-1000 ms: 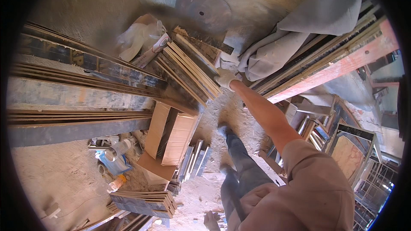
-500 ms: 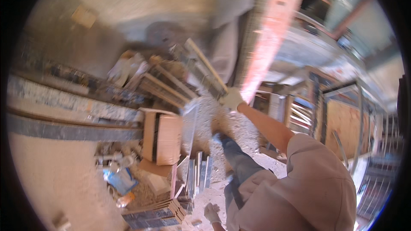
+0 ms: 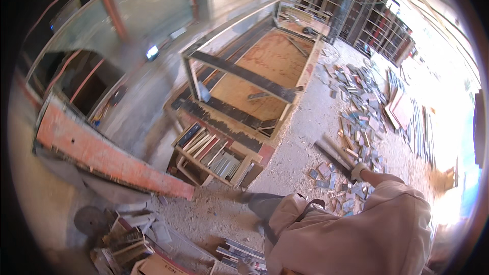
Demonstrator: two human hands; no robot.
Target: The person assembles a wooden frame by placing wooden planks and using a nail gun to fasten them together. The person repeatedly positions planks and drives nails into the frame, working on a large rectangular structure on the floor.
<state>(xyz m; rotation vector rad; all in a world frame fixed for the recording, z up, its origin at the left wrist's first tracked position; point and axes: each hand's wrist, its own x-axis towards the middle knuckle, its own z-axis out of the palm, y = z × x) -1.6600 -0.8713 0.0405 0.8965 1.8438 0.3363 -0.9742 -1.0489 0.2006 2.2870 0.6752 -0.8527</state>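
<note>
My right hand, in a pale glove, is closed around the ends of a few wooden strips. They point away from me, over scattered wood offcuts on the floor. One strip looks dark, another lighter; motion blurs them. At the lower edge, my left hand hangs low beside a bundle of dark-edged strips. Its fingers are too blurred and cut off to read.
A large wooden table with a raised frame stands ahead. Against its near end sits an open crate of wood pieces. An orange-painted beam lies to the left. Scrap wood and a cardboard box are at lower left; long strips lie right.
I have turned to the right, away from the scrap pile. My right hand has carried the strips from beside the orange beam to above the floor offcuts.
</note>
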